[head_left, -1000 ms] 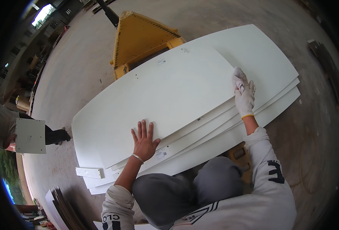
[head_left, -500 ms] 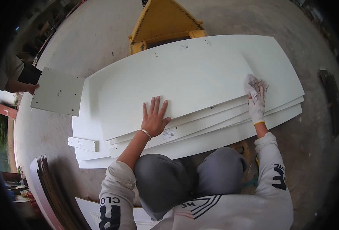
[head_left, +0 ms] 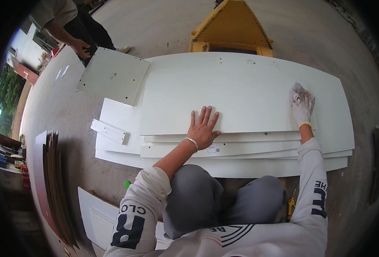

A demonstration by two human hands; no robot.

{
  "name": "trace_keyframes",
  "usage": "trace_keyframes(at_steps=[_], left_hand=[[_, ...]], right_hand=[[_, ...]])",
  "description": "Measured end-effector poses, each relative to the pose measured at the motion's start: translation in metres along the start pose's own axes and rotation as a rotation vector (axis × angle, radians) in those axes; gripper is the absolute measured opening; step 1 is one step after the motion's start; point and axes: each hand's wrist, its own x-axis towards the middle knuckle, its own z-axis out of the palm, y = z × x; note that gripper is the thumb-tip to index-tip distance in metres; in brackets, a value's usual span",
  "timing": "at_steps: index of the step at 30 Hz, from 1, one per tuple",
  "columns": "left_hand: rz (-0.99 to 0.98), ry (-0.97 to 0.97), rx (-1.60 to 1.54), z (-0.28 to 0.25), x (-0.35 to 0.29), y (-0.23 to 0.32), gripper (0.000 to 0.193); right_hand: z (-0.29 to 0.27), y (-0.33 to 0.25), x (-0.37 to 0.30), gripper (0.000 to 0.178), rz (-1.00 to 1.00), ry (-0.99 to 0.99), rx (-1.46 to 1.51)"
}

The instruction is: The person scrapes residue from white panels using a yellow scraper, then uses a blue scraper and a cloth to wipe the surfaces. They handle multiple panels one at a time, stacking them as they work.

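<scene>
My bare left hand (head_left: 204, 132), a bangle at the wrist, lies flat with fingers spread on the near edge of the top white panel (head_left: 241, 94). Several long white panels are stacked unevenly under it, their near edges stepped toward my knees. My right hand (head_left: 302, 112) wears a white work glove and presses a crumpled pale cloth (head_left: 299, 91) onto the panel surface near its right end. A smaller square white panel (head_left: 116, 73) with dark holes lies tilted over the stack's far left corner.
Another person's hand (head_left: 80, 48) hovers by the square panel. A yellow pallet truck (head_left: 232, 25) stands behind the stack. One short white strip (head_left: 108, 131) lies on the left end. Dark boards (head_left: 54, 184) lean at lower left; a yellow-handled tool (head_left: 291, 207) is beside my right knee.
My view has swung left. The other person's hand has come off the square panel, which now sits against the stack's left end. My gloved hand and cloth have shifted slightly on the panel.
</scene>
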Motion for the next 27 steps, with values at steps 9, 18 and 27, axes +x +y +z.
trace_keyframes(at_steps=[9, 18, 27], left_hand=[[0.032, 0.025, -0.016, -0.002, -0.004, -0.014, 0.079], [0.057, 0.080, -0.061, -0.002, 0.009, 0.006, 0.075], [0.000, 0.225, -0.090, 0.017, -0.052, -0.053, 0.075]], right_hand=[[-0.022, -0.129, -0.132, 0.059, -0.858, -0.193, 0.306], [0.036, 0.045, -0.105, 0.064, -0.586, 0.276, 0.274], [-0.017, -0.083, -0.155, 0.067, -1.260, -0.099, 0.155]])
